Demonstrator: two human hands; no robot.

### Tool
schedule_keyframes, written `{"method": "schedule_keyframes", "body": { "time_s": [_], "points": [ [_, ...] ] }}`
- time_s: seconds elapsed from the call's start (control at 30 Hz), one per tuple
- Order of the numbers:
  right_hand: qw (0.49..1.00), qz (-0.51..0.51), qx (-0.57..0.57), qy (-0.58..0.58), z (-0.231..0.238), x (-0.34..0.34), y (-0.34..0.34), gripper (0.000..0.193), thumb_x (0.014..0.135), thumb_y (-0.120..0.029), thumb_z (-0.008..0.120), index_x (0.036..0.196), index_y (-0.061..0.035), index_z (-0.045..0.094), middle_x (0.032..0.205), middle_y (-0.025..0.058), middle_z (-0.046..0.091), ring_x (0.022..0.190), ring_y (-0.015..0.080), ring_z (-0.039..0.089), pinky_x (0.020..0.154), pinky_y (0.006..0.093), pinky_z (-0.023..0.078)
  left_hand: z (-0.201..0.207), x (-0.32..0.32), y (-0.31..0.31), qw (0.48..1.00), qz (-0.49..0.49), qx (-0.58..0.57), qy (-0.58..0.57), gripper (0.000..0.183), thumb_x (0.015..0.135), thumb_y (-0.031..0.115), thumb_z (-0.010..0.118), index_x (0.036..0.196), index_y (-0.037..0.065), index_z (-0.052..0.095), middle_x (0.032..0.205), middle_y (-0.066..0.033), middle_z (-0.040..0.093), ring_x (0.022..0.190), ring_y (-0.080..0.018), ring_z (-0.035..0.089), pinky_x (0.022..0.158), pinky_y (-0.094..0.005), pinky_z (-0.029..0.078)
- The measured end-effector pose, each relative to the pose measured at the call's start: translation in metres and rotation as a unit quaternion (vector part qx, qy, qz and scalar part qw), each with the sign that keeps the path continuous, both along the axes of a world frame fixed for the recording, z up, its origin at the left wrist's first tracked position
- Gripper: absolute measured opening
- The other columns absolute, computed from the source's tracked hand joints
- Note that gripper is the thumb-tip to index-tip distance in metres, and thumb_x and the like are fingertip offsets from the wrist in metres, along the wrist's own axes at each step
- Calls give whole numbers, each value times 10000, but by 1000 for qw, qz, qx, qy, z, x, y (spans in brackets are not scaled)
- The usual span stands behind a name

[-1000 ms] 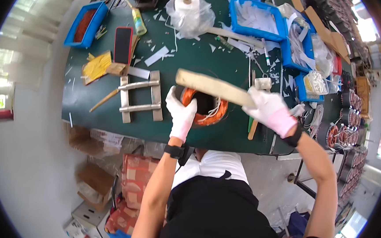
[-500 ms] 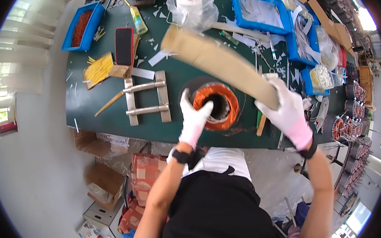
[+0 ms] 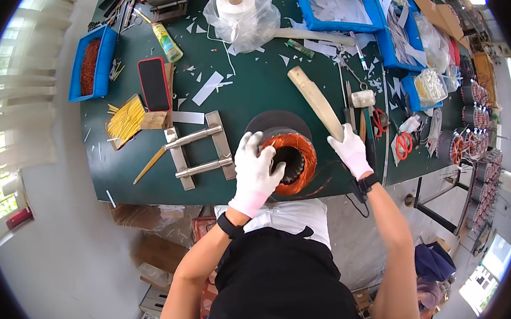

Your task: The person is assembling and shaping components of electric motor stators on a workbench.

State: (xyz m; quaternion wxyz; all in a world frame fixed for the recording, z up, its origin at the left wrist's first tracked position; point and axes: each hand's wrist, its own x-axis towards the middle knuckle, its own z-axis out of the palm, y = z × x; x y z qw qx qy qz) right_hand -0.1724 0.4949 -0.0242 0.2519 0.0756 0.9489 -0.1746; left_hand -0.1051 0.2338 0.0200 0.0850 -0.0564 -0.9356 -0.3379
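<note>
A motor stator [image 3: 305, 166] with a ring of orange copper windings stands near the table's front edge, its dark bore facing up. My left hand [image 3: 253, 174], in a white glove, grips the left rim of the windings, with the thumb by the bore. Wrapped round the near end of a flat, pale wooden beater [image 3: 316, 100] is my gloved right hand [image 3: 351, 151], just right of the stator. The beater points away to the upper left, apart from the windings. My right palm hides its near end.
Left of the stator lies a metal frame with two bars [image 3: 200, 149]. Beyond are a phone [image 3: 154, 84], yellow strips [image 3: 125, 121] and a wire-filled blue tray [image 3: 105, 60]. A white-headed mallet [image 3: 363, 99] and red-handled scissors [image 3: 403, 145] lie right. Blue trays [image 3: 336, 26] with paper pieces stand behind.
My right hand has brought the beater down from a raised, blurred position and to the left. My left hand has shifted on the stator's left rim. The whole view has turned slightly.
</note>
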Motion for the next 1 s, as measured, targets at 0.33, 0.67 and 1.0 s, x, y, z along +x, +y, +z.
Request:
{"method": "schedule_keyframes", "body": {
  "time_s": [0.33, 0.67, 1.0],
  "points": [
    [885, 147, -225, 380, 43, 24, -63, 457, 739, -174, 667, 1163, -83, 523, 1160, 159, 528, 1101, 341, 503, 935, 452, 393, -4, -9, -3, 982, 16, -186, -10, 135, 794, 60, 568, 919, 24, 532, 1176, -150, 530, 987, -318, 566, 802, -386, 498],
    [855, 423, -145, 263, 33, -21, -124, 369, 735, -227, 679, 1075, -111, 595, 986, 97, 577, 981, 243, 548, 803, 371, 469, -4, 2, -1, 939, 253, 212, -92, 143, 815, 50, 642, 818, -16, 515, 1033, -144, 623, 837, -206, 578, 788, -300, 462],
    [906, 184, -328, 196, 22, -14, -114, 292, 716, -313, 705, 961, -167, 640, 981, 74, 515, 975, 295, 481, 842, 422, 430, -16, -33, -48, 856, 128, 439, -241, 114, 783, -15, 670, 882, 3, 615, 898, -63, 641, 782, -111, 580, 714, -243, 480]
  ]
}}
